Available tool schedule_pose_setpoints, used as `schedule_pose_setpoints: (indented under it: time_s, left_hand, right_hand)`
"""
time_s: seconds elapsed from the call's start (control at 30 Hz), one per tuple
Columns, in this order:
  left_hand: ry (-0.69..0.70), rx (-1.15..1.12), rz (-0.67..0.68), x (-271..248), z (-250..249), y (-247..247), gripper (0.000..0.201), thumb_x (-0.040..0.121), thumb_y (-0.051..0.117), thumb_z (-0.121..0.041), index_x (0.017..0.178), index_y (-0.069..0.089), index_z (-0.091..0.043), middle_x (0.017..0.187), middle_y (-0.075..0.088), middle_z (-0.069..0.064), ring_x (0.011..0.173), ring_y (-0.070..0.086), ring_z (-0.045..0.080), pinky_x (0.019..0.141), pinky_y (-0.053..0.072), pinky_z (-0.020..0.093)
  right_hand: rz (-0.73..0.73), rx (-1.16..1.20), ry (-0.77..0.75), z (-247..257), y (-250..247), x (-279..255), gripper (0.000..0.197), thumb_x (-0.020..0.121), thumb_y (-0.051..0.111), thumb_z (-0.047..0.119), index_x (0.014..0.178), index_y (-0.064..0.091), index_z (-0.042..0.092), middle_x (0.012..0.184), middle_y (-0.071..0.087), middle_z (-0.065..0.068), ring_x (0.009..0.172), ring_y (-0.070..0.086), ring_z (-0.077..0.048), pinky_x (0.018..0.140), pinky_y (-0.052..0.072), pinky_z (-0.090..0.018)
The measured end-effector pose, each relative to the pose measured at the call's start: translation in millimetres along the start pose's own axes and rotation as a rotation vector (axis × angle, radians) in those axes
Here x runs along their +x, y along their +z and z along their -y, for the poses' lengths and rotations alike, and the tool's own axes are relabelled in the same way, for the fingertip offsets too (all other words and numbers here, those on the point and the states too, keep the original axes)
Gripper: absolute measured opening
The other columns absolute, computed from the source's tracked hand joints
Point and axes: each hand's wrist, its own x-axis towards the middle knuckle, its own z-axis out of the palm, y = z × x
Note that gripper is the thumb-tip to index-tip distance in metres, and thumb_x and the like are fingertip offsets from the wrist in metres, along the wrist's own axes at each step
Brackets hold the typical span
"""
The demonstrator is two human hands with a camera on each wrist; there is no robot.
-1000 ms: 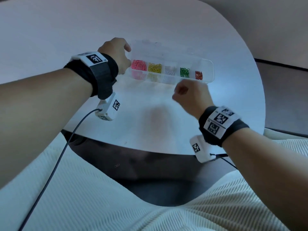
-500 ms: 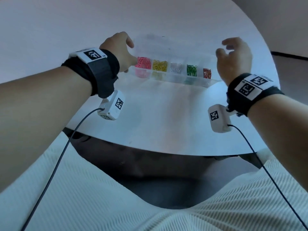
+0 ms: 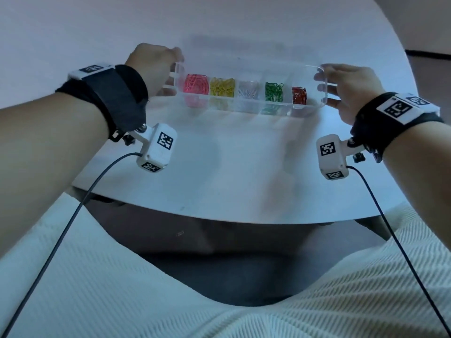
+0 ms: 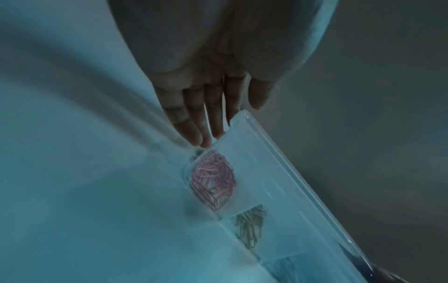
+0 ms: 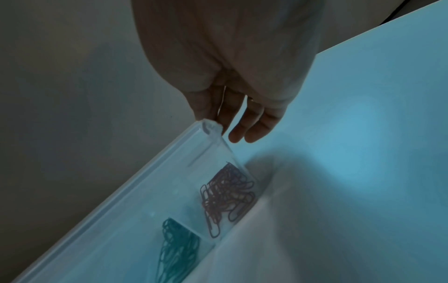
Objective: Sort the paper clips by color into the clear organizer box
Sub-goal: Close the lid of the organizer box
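Observation:
The clear organizer box (image 3: pixel 246 107) lies across the white table. Its compartments hold, from left to right, pink (image 3: pixel 196 84), yellow (image 3: pixel 222 87), silver (image 3: pixel 249 90), green (image 3: pixel 274 91) and red (image 3: pixel 299 95) paper clips. Its clear lid (image 3: pixel 249 69) stands tilted over the clips, blurred. My left hand (image 3: pixel 174 67) pinches the lid's left end, thumb behind and fingers in front, as the left wrist view shows at the lid corner (image 4: pixel 240 116) above the pink clips (image 4: pixel 213 180). My right hand (image 3: pixel 328 85) pinches the right end, above the red clips (image 5: pixel 227 195).
The round white table (image 3: pixel 219 179) has its near edge just in front of my lap, which is covered in ribbed white fabric. One lone paper clip (image 3: pixel 180 233) lies on the dark floor below the edge. Black cables hang from both wrist cameras.
My right hand swung from the table's middle to the box's right end. The lid, flat behind the box earlier, now stands tilted over the compartments between both hands.

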Motion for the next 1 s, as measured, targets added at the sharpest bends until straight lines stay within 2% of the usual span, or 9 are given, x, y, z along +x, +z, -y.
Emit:
schedule_pose_setpoints:
  time_s: [0.17,0.27,0.37,0.47,0.57,0.67,0.77,0.87,1.0]
  left_hand:
    - [0.063,0.026,0.042,0.2,7.3,-2.6,0.025,0.096,0.048,-0.027,0.115,0.062,-0.034,0.111,0.065,0.005,0.082,0.061,0.022,0.056,0.053,0.024]
    - [0.117,0.085,0.022,-1.9,9.7,-2.9,0.026,0.097,0.047,-0.026,0.116,0.058,-0.042,0.116,0.065,0.004,0.093,0.063,0.025,0.062,0.056,0.027]
    - [0.128,0.046,0.001,-4.2,6.6,-2.3,0.026,0.096,0.047,-0.018,0.106,0.059,-0.039,0.109,0.067,0.003,0.091,0.067,0.030,0.073,0.060,0.039]
    - [0.120,-0.040,-0.019,-10.7,1.7,-3.5,0.031,0.100,0.036,-0.013,0.103,0.062,-0.030,0.104,0.065,0.004,0.077,0.067,0.027,0.069,0.060,0.037]
    - [0.066,-0.133,-0.046,-15.9,-4.8,-5.9,0.029,0.100,0.035,-0.023,0.103,0.064,-0.023,0.094,0.068,0.002,0.071,0.068,0.025,0.069,0.060,0.039]
    - [0.051,-0.109,0.020,-20.3,-9.6,-7.1,0.019,0.093,0.054,-0.027,0.109,0.063,-0.023,0.097,0.066,0.000,0.075,0.067,0.021,0.073,0.060,0.039]
    - [0.122,0.053,0.081,-21.3,-3.6,-7.6,0.043,0.084,0.068,-0.007,0.122,0.060,-0.027,0.103,0.059,-0.001,0.088,0.064,0.019,0.075,0.060,0.038]
    - [0.216,0.187,0.090,-24.8,4.1,-6.2,0.056,0.082,0.070,0.002,0.127,0.058,-0.028,0.115,0.054,0.001,0.093,0.062,0.022,0.076,0.060,0.036]
    - [0.272,0.195,0.070,-24.3,13.5,-5.8,0.049,0.087,0.067,-0.001,0.124,0.060,-0.033,0.124,0.052,0.001,0.098,0.063,0.025,0.071,0.061,0.033]
  right_hand:
    - [0.048,0.040,0.000,0.9,-6.6,1.0,0.018,0.092,0.063,0.015,0.106,0.073,0.019,0.099,0.073,0.004,0.091,0.067,-0.012,0.077,0.053,-0.026]
    - [0.044,0.070,-0.024,0.4,-5.9,2.7,0.018,0.087,0.067,0.011,0.100,0.073,0.021,0.092,0.069,0.003,0.084,0.064,-0.011,0.077,0.051,-0.027]
    - [0.036,0.059,-0.061,-1.5,-6.8,3.8,0.019,0.085,0.066,0.011,0.096,0.071,0.025,0.089,0.068,0.006,0.078,0.064,-0.010,0.074,0.050,-0.027]
    - [0.012,0.096,-0.076,0.7,-7.5,-0.3,0.020,0.086,0.063,0.006,0.098,0.071,0.020,0.088,0.073,0.002,0.076,0.068,-0.014,0.070,0.052,-0.028]
    - [-0.002,0.305,-0.023,5.3,-9.5,-8.8,0.027,0.089,0.051,-0.001,0.103,0.071,0.010,0.094,0.074,-0.008,0.073,0.068,-0.021,0.064,0.052,-0.027]
    - [0.076,0.358,-0.005,8.4,-12.2,-17.5,0.025,0.089,0.057,0.016,0.110,0.071,0.016,0.109,0.071,-0.005,0.089,0.068,-0.021,0.078,0.055,-0.032]
    - [0.210,0.131,-0.087,7.7,-11.3,-23.9,0.042,0.082,0.068,0.006,0.120,0.067,0.024,0.125,0.062,0.002,0.111,0.060,-0.015,0.091,0.050,-0.032]
    - [0.224,-0.092,-0.153,1.0,-8.7,-31.3,0.061,0.077,0.069,-0.007,0.125,0.064,0.031,0.132,0.054,0.007,0.117,0.056,-0.014,0.097,0.050,-0.030]
    - [0.188,-0.139,-0.160,-15.9,-5.8,-33.7,0.059,0.084,0.070,0.002,0.127,0.061,0.041,0.136,0.045,0.010,0.125,0.050,-0.013,0.097,0.052,-0.031]
